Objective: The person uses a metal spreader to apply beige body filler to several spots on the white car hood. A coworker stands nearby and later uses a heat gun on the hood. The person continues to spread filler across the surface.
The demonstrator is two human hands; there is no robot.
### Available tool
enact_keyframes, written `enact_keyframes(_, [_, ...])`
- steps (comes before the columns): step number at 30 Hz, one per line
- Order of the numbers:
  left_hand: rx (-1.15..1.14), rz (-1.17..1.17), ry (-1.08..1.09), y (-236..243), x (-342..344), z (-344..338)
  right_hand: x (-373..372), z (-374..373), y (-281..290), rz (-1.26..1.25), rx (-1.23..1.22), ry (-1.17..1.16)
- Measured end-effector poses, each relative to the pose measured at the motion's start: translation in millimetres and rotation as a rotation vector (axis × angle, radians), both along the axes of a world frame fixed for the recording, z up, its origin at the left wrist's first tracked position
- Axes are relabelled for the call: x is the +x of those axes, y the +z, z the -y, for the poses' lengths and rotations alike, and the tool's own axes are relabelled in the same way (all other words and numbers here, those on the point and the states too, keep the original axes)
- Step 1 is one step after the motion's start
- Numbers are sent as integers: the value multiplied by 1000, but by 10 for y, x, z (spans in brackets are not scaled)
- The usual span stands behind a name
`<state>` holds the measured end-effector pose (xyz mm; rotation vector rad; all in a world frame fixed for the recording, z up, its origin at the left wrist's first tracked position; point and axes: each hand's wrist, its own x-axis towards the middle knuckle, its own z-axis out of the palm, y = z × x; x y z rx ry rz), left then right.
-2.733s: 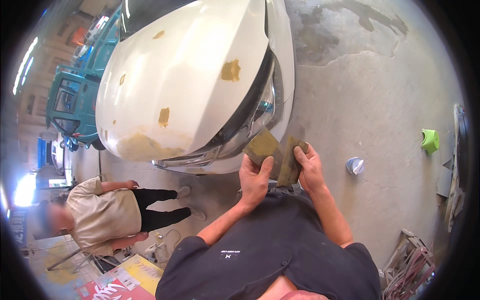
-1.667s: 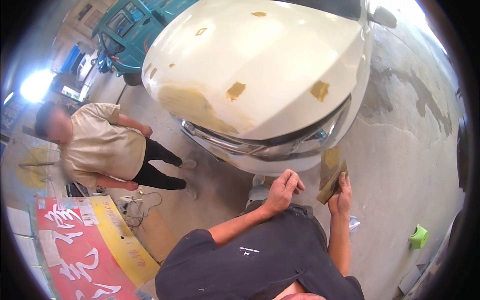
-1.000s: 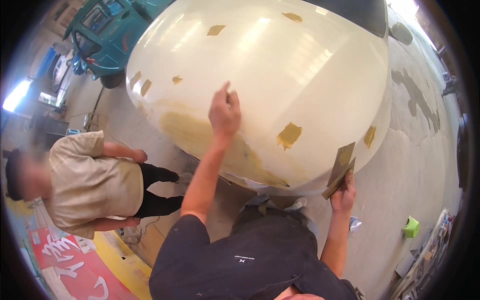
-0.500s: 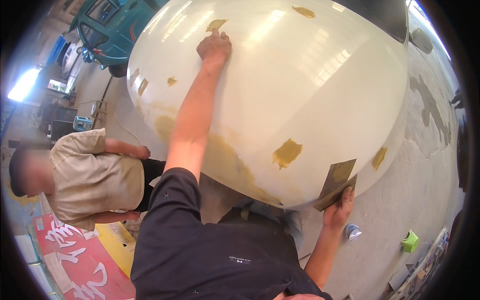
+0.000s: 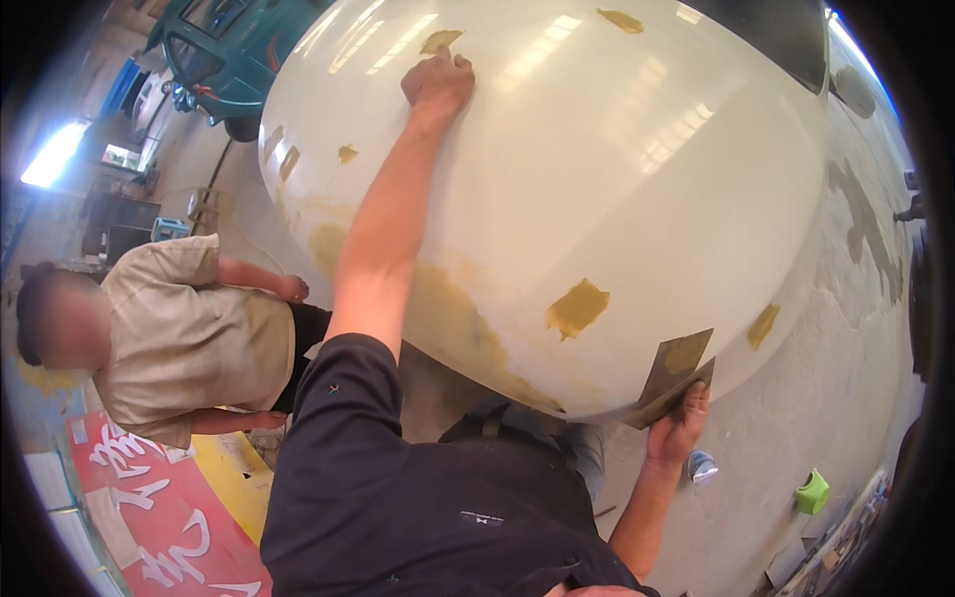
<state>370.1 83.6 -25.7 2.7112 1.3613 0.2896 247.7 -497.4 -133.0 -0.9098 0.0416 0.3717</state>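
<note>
A large, glossy cream-white curved shell [image 5: 557, 189] lies before me, with dull yellow-brown filler patches on it. My left hand [image 5: 438, 88] reaches to its far side, its fingers curled and the foremost one at the lower edge of a filler patch [image 5: 441, 42]; nothing shows in that hand. At the near right edge my right hand [image 5: 678, 428] grips two thin flat putty spreaders [image 5: 678, 364], one fanned out above the other and smeared with filler. The nearest patch [image 5: 577, 308] sits left of them; a smaller one [image 5: 763, 326] lies to the right.
To my left stands a person [image 5: 199, 328] in a beige shirt, close to the shell. Behind are a teal vehicle [image 5: 224, 60] and a blue stool [image 5: 170, 230]. A red panel [image 5: 129, 497] lies lower left. A can [image 5: 701, 467] and a green container [image 5: 813, 492] stand at right.
The view has shifted slightly, so the shell appears a little further right. My left finger still meets the far patch, and the spreaders stay in my right hand.
</note>
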Motion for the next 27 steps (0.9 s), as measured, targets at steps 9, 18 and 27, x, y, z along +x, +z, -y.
enact_keyframes(9, [90, 40, -17, -92, 45, -46, 15, 28, -37, 5, 18, 5])
enact_keyframes(18, [32, 21, 10, -96, 69, -16, -11, 31, -49, 22, -12, -41])
enact_keyframes(27, [134, 81, -16, -75, -43, -57, -20, -41, -50, 30, 18, -46])
